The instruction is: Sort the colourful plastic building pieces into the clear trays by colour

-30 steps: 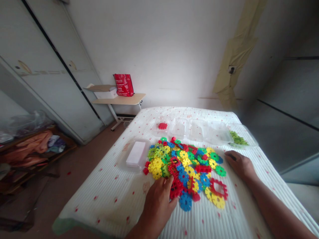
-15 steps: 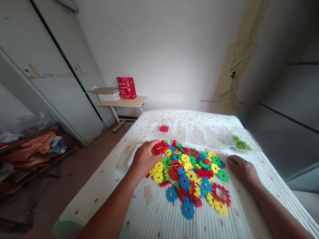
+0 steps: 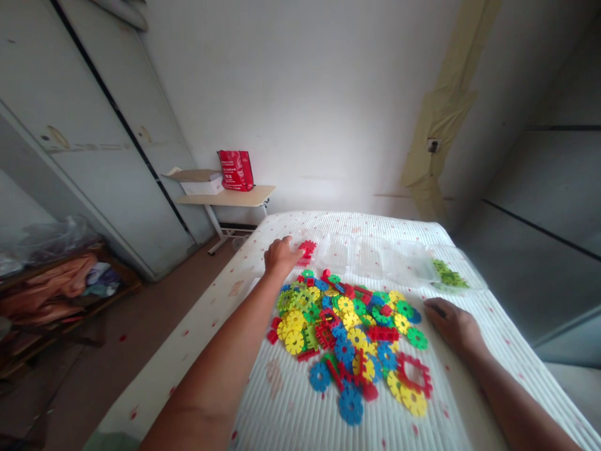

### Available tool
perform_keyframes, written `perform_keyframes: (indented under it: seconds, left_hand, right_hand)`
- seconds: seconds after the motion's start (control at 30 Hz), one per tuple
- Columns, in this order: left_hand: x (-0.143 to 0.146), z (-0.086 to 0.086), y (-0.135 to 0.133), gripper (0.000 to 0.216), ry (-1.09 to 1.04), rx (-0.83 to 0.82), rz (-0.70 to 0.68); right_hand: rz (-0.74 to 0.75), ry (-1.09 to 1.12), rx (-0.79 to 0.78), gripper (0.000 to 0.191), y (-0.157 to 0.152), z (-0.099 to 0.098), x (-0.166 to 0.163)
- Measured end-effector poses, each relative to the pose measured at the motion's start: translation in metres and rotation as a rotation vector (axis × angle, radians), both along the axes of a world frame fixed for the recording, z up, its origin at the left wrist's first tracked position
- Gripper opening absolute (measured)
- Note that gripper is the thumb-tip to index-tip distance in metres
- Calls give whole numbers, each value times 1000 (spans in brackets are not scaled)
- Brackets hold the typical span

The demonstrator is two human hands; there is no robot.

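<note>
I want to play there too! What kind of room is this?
Probably a bedroom in a home. The colourful toy pieces lie on a bed with a white spotted cover, tall wardrobe doors stand along the left wall, and a small side table holds a red bag.

A red bag (image 3: 235, 170) stands on a side table (image 3: 225, 198).
</note>
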State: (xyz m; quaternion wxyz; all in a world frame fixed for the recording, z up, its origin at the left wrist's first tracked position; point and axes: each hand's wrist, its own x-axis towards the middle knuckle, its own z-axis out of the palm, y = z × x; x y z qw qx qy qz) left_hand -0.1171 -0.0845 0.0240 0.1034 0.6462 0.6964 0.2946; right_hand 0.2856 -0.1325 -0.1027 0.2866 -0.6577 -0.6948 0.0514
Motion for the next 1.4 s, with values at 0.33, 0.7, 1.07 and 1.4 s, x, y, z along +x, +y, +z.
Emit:
perform_keyframes:
  seconds: [0.33,0.7,1.07,1.4]
  left_hand:
    - [18,-43,-84,22,-20,110,-326]
    - [49,-69,-102,30,252,23,-414]
    - [45,-79,-103,25,101,107,-357]
    - [42,-87,-132,34,185,106,-357]
  right_hand:
    - [5,-19,-5,32,1,-4,2]
    - [-20,-11,-2,30,1,-1,0]
    - [5,1,14,30,0,-2,1]
    - [-5,-19,14,29,1,-5,2]
